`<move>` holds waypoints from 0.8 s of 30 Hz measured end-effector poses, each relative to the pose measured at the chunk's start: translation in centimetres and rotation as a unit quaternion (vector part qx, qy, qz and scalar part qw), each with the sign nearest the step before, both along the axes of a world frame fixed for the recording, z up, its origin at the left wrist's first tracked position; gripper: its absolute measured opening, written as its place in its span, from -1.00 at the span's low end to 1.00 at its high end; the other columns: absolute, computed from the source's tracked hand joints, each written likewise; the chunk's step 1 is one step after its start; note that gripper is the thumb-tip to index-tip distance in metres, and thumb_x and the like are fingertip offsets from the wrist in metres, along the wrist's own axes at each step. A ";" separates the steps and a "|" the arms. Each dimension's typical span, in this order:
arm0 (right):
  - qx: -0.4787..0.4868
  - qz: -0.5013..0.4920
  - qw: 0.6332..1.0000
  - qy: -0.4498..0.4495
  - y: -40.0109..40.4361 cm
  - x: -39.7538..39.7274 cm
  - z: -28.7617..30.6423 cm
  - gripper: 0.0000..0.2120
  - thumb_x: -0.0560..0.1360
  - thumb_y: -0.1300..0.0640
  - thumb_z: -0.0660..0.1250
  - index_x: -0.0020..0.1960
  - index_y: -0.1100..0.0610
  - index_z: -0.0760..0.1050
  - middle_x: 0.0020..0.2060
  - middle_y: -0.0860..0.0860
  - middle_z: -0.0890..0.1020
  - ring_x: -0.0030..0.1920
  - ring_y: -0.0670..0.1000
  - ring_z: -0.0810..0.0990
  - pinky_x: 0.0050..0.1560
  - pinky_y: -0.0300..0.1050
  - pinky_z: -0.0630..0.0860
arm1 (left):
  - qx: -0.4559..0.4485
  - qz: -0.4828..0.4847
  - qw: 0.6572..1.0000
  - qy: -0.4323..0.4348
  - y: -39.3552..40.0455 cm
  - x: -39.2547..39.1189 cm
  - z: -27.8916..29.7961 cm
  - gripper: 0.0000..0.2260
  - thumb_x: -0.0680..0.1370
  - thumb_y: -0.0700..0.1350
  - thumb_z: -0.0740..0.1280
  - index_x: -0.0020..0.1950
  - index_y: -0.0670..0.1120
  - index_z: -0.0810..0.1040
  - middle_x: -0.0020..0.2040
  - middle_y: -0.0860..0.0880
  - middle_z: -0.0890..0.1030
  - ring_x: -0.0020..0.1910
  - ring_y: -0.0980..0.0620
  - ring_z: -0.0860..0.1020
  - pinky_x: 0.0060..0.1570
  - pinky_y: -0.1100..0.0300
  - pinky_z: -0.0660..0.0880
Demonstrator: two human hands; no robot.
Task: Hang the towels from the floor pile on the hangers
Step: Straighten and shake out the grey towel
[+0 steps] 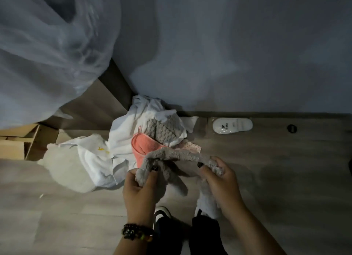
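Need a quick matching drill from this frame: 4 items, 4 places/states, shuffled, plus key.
Items:
1. grey fluffy towel
2. coral towel
3. white slipper
4. beaded bracelet

Places/states:
A. by the baseboard, right of the pile
B. on the left wrist
C. stretched between the left hand and right hand
D. in the pile, under the grey one

Pairs: 1-C, 2-D, 3-A, 4-B

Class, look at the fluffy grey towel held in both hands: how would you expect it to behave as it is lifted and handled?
The grey towel is probably floppy: it sags between the left hand and right hand and droops below them. It likely weighs little, since pinched fingers alone carry it. Its fluffy pile should grip rather than slip.
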State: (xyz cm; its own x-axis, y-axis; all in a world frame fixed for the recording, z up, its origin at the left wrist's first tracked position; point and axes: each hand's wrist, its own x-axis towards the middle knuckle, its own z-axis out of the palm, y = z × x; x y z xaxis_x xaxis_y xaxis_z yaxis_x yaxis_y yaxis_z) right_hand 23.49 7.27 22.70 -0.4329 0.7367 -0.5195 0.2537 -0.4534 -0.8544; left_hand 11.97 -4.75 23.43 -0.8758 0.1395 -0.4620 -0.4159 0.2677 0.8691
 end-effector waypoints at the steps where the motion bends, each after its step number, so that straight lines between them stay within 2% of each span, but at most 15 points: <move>1: 0.006 0.004 1.000 0.010 0.0 0.5 2.0 -0.87 0.52 0.31 0.32 -0.12 0.15 0.60 -0.33 0.02 0.63 -0.28 -0.08 0.56 -0.30 -0.29 0.46 | 0.015 -0.014 1.000 0.002 0.3 0.2 2.2 -0.76 0.38 -0.22 0.45 -0.11 -0.28 0.43 -0.33 -0.16 0.48 -0.47 0.03 0.45 -0.53 0.20 0.43; 4: 0.028 -0.003 0.999 0.017 0.4 2.1 7.8 -0.88 0.55 0.25 0.31 -0.12 0.14 0.61 -0.29 0.00 0.65 -0.23 -0.07 0.59 -0.24 -0.25 0.50 | 0.050 -0.062 0.997 0.012 1.2 1.1 8.5 -0.91 0.48 -0.33 0.39 -0.11 -0.23 0.49 -0.33 -0.10 0.52 -0.46 0.11 0.48 -0.55 0.25 0.41; 6: 0.052 -0.012 0.998 0.015 1.0 3.3 11.7 -0.87 0.53 0.23 0.33 -0.16 0.09 0.60 -0.28 0.06 0.66 -0.23 0.00 0.61 -0.21 -0.14 0.53 | 0.075 -0.085 0.993 0.022 1.9 1.7 12.4 -0.94 0.52 -0.33 0.34 -0.11 -0.19 0.53 -0.30 -0.08 0.57 -0.34 0.03 0.53 -0.46 0.19 0.46; 8: 0.078 -0.028 0.997 0.008 1.9 4.3 15.1 -0.92 0.51 0.20 0.36 -0.11 0.05 0.58 -0.22 0.09 0.67 -0.18 0.05 0.64 -0.15 -0.07 0.56 | 0.096 -0.105 0.989 0.046 2.7 2.4 16.2 -0.96 0.53 -0.32 0.33 -0.08 -0.22 0.56 -0.26 -0.11 0.59 -0.27 -0.01 0.55 -0.37 0.17 0.51; 9: 0.097 -0.038 0.995 0.002 2.4 5.0 16.6 -0.95 0.50 0.18 0.37 -0.08 0.05 0.57 -0.21 0.07 0.67 -0.17 0.02 0.64 -0.14 -0.09 0.56 | 0.108 -0.115 0.986 0.060 3.2 3.0 18.0 -0.97 0.54 -0.33 0.31 -0.06 -0.26 0.55 -0.26 -0.12 0.57 -0.30 0.05 0.57 -0.38 0.22 0.51; 11: 0.143 -0.055 0.988 -0.004 3.4 6.3 19.5 -0.96 0.50 0.17 0.37 -0.06 0.10 0.53 -0.27 0.01 0.62 -0.27 -0.08 0.57 -0.25 -0.21 0.49 | 0.139 -0.122 0.980 0.076 4.0 4.1 21.4 -0.95 0.54 -0.38 0.27 -0.02 -0.31 0.51 -0.28 -0.12 0.52 -0.42 0.22 0.53 -0.47 0.35 0.47; 13: 0.179 -0.069 0.982 0.001 3.9 7.7 22.3 -0.95 0.51 0.18 0.36 -0.10 0.14 0.49 -0.32 0.02 0.55 -0.34 -0.09 0.49 -0.32 -0.20 0.41 | 0.159 -0.136 0.973 0.095 4.2 5.1 24.0 -0.93 0.54 -0.38 0.27 -0.01 -0.31 0.51 -0.26 -0.11 0.52 -0.42 0.27 0.52 -0.45 0.39 0.45; 16: 0.222 -0.075 0.972 -0.003 3.6 9.8 25.7 -0.92 0.51 0.16 0.36 -0.14 0.11 0.47 -0.33 0.01 0.54 -0.33 -0.06 0.49 -0.32 -0.21 0.40 | 0.160 -0.153 0.968 0.120 3.5 6.0 26.5 -0.93 0.53 -0.29 0.34 -0.02 -0.26 0.56 -0.20 -0.08 0.58 -0.23 0.14 0.56 -0.29 0.29 0.50; 18: 0.266 -0.080 0.961 -0.013 3.1 11.3 27.8 -0.87 0.49 0.20 0.37 -0.20 0.08 0.46 -0.40 -0.06 0.51 -0.37 -0.09 0.46 -0.36 -0.25 0.39 | 0.142 -0.157 0.967 0.138 2.7 6.2 27.7 -0.94 0.51 -0.25 0.38 -0.03 -0.18 0.60 -0.18 -0.05 0.62 -0.18 0.07 0.56 -0.16 0.19 0.52; 20: 0.313 -0.092 0.945 -0.038 2.5 13.1 29.7 -0.85 0.47 0.24 0.40 -0.22 0.09 0.47 -0.41 -0.07 0.52 -0.39 -0.15 0.46 -0.37 -0.30 0.40 | 0.136 -0.161 0.965 0.154 1.8 6.5 28.7 -0.94 0.48 -0.24 0.41 -0.06 -0.14 0.60 -0.18 -0.05 0.63 -0.18 0.04 0.56 -0.09 0.11 0.52; 24: 0.373 -0.146 0.913 -0.076 0.9 17.4 33.6 -0.90 0.46 0.28 0.38 -0.20 0.17 0.49 -0.39 -0.03 0.53 -0.43 -0.25 0.47 -0.42 -0.40 0.36 | 0.141 -0.159 0.962 0.172 0.1 7.4 30.7 -0.86 0.45 -0.17 0.49 -0.15 -0.13 0.54 -0.28 0.00 0.57 -0.32 0.14 0.52 -0.19 0.17 0.47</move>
State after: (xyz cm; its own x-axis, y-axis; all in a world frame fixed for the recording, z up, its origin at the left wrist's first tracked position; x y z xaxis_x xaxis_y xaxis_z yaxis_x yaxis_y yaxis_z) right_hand 40.90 8.18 56.31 -0.1268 0.9826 0.1358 0.3571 0.1729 -0.9179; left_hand 19.38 -4.68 54.11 -0.8622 0.5032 -0.0577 -0.0278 0.0666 0.9974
